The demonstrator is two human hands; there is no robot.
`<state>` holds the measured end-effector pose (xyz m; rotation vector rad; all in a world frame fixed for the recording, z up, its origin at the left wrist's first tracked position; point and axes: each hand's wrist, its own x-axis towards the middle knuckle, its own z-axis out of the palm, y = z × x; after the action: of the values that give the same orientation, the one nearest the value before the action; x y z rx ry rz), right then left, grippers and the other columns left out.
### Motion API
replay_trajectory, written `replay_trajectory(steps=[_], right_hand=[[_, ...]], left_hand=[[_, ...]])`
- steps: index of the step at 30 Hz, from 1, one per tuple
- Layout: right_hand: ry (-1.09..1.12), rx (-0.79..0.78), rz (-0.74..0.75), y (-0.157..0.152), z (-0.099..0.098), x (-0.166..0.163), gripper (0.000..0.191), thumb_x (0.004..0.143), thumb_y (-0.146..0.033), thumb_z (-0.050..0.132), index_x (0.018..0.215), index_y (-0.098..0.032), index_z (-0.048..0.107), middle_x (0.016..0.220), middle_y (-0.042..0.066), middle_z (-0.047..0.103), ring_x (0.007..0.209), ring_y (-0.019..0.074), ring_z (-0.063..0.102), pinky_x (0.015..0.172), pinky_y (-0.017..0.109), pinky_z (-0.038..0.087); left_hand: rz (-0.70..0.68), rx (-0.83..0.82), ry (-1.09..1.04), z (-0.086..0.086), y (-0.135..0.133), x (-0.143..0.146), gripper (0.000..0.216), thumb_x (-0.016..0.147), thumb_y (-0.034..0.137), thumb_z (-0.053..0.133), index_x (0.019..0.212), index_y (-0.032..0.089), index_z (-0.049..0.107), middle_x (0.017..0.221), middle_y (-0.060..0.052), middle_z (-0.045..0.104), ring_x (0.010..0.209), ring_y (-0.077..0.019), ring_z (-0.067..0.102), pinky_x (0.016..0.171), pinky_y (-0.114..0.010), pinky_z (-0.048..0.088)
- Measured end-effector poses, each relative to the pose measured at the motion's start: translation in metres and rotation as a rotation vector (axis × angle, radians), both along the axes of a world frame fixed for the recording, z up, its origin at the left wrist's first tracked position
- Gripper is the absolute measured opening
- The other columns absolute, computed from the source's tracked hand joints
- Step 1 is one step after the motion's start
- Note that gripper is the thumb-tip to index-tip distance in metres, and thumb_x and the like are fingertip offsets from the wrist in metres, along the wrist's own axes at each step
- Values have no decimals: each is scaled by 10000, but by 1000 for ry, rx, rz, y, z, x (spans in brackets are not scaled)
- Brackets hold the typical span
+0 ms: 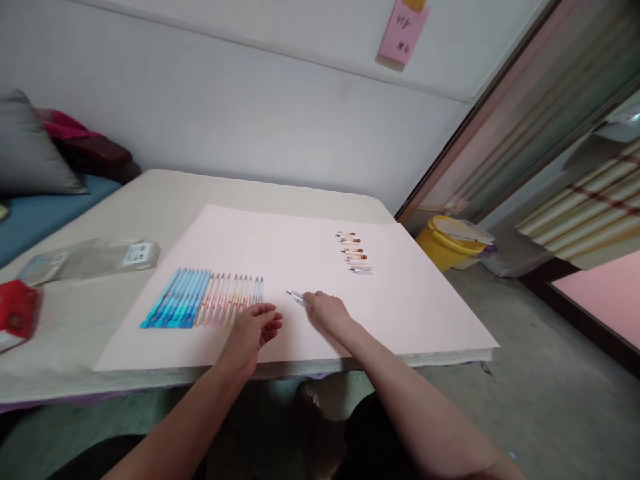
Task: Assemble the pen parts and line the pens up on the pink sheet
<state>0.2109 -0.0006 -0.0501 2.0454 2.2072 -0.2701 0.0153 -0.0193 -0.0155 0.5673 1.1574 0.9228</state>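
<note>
My right hand (327, 312) grips a pale, clear-barrelled pen (299, 298) whose dark tip points left, just above or on a pink sheet (295, 247). To its left, my left hand (257, 327) hovers by the end of a row of pens, fingers loosely bent and apart, with nothing visible in it. That row lies side by side, tips away from me: bright blue pens (177, 300) at the left, then pale pens with pinkish and orange marks (225, 293). My left hand hides the lower ends of some. Farther right lie several shorter pen parts (354, 258), stacked in a column.
Clear plastic packaging (107, 259) lies on the cream table cover (175, 187), left of the sheet. A red box (19, 310) sits at the far left edge. A white wall (260, 113) rises behind. A yellow bin (445, 243) stands on the floor at right.
</note>
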Motion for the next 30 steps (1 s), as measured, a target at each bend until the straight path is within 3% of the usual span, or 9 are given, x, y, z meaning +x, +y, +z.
replay_trajectory(steps=[4,7,15,23,27,30], right_hand=[[-24,29,-2,-7,1,-12,278,907,-219,359,1159,-187,472,999,118,615,828,225,627,695,326,447],[-51,40,0,-8,1,-14,246,896,-202,363,1075,-165,528,987,125,619,821,235,634,685,331,455],[-35,6,21,-9,16,-15,213,883,-233,426,1013,-159,577,918,130,665,825,231,635,683,306,433],[212,61,136,-30,31,-49,209,889,-326,446,892,-206,617,809,56,686,756,183,620,585,236,349],[229,72,111,-27,36,-39,276,913,-374,409,863,-215,629,805,46,684,749,169,615,591,230,346],[118,36,28,-18,34,-22,217,890,-318,448,879,-203,632,878,72,686,810,191,618,633,245,372]], left_hand=[[-68,-38,17,-9,-7,7,188,669,151,670,843,123,604,769,-98,677,591,-122,620,545,-227,465],[-107,-62,27,-14,-10,9,190,670,159,666,846,123,602,767,-91,672,591,-117,616,548,-225,463],[-77,-119,-27,-16,-9,9,214,629,162,700,815,132,599,757,-92,672,606,-132,628,540,-225,450],[-38,-107,-130,-22,-14,14,155,641,218,711,699,151,583,669,-20,631,611,-108,605,607,-223,454],[35,-133,-163,-19,-8,9,104,675,178,675,715,144,586,686,-32,641,603,-107,605,598,-223,466],[80,-116,-181,-13,0,2,64,705,160,644,740,124,604,736,-69,664,634,-114,621,584,-216,477]])
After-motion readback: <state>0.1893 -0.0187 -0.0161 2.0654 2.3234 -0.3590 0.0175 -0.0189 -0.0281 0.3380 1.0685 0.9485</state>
